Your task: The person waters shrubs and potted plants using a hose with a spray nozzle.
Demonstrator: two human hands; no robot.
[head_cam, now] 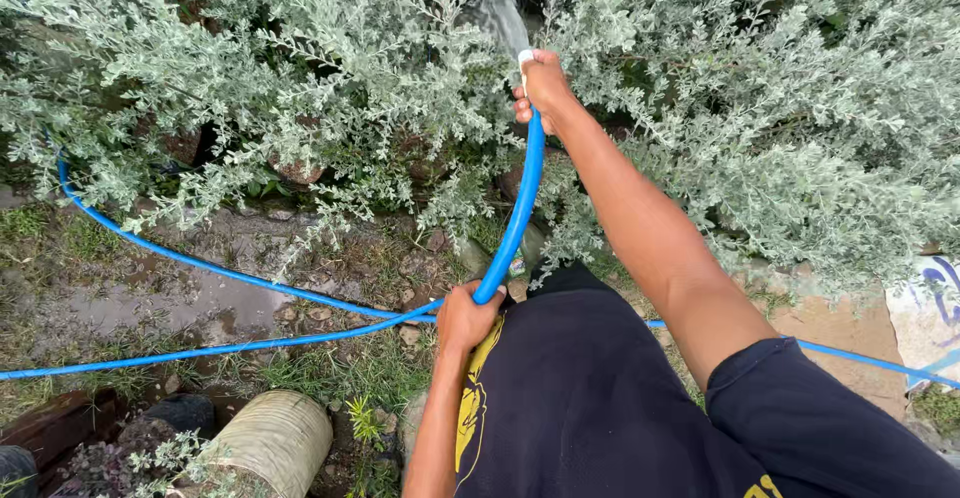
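- We look down from head height at our own two bare arms, a dark shirt with a yellow print (470, 408) filling the lower middle of the view.
- Our right hand (543, 86) is stretched forward and up, fingers wrapped tightly around the end of a blue hose (516, 213), with a small white tip showing just above the fist.
- A spray of water (497, 3) leaves that tip and fans upward into the silvery-green shrubs (330, 68) that fill the top of the view.
- Our left hand (466, 316) is lower, close to our body, closed around the same hose where it bends.
- From the left hand the hose runs away to the left in two long lines across damp soil and grass (190, 303), one curving up under the bushes.
- Another blue stretch shows at the right, beyond our right arm; it seems to be the same hose, though our body hides the join.
- A pale ribbed cylinder (270, 443), perhaps a tin or pot, lies at the bottom left beside dark stones.
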